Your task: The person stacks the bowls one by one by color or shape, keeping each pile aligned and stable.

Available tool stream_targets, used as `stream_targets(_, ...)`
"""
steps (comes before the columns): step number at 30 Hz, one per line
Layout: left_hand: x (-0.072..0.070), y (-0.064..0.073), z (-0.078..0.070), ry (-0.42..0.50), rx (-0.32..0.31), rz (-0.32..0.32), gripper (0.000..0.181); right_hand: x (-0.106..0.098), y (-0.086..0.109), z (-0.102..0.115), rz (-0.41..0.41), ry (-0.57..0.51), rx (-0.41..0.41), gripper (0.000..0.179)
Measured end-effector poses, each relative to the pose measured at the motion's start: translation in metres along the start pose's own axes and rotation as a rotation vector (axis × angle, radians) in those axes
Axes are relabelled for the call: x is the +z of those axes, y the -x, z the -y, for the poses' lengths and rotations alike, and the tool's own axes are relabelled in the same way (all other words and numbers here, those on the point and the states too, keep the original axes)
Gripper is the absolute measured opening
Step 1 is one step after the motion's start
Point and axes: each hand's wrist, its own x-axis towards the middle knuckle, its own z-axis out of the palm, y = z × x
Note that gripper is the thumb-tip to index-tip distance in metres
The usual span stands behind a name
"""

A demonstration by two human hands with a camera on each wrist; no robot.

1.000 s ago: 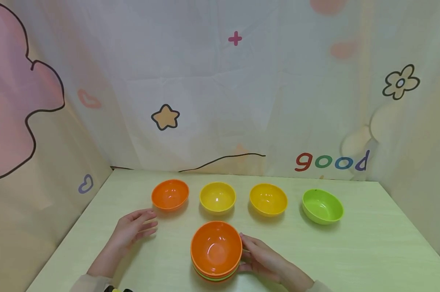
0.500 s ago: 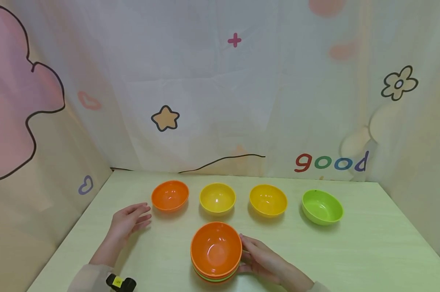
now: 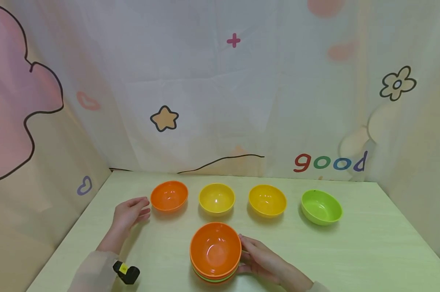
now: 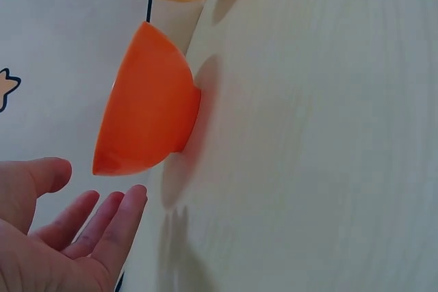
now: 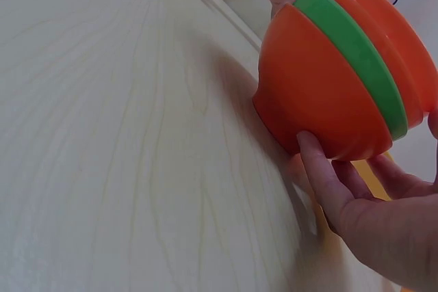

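Note:
In the head view, a stack of nested bowls point(image 3: 215, 249) stands on the table, orange on top with a green rim lower down. My right hand point(image 3: 261, 259) rests against its right side, thumb at the upper rim. The right wrist view shows fingertips point(image 5: 311, 148) on the lowest orange bowl point(image 5: 318, 90), below a green bowl point(image 5: 356, 59). Farther left, my left hand point(image 3: 130, 213) holds nothing, its fingers spread beside a single orange bowl point(image 3: 169, 196). The left wrist view has thumb and fingers point(image 4: 120, 227) just short of this bowl's rim.
Right of the single orange bowl, a yellow bowl point(image 3: 217, 198), a deeper yellow bowl point(image 3: 267, 200) and a green bowl point(image 3: 321, 207) form a row at the back of the pale table point(image 3: 380, 243). A printed curtain point(image 3: 205, 81) hangs behind them.
My left hand first drew back a little left, then moved slightly up toward the far side, level with the single orange bowl. My right hand and the stack have stayed in place.

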Motion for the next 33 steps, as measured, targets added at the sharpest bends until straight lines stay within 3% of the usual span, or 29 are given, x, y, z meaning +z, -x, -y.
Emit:
stream_targets(9, 0.009, -0.006, -0.007, -0.081, -0.005, -0.018, 0.05, 0.0, 0.0, 0.001, -0.009, 0.001, 0.001, 0.07)
stream_targets(23, 0.015, -0.013, -0.016, -0.12, -0.03, 0.025, 0.05, 0.001, 0.0, 0.0, -0.007, -0.005, -0.001, 0.066)
stream_targets(33, 0.02, -0.016, -0.024, -0.248, -0.052, -0.009, 0.048, 0.001, -0.001, -0.001, -0.027, -0.005, 0.008, 0.063)
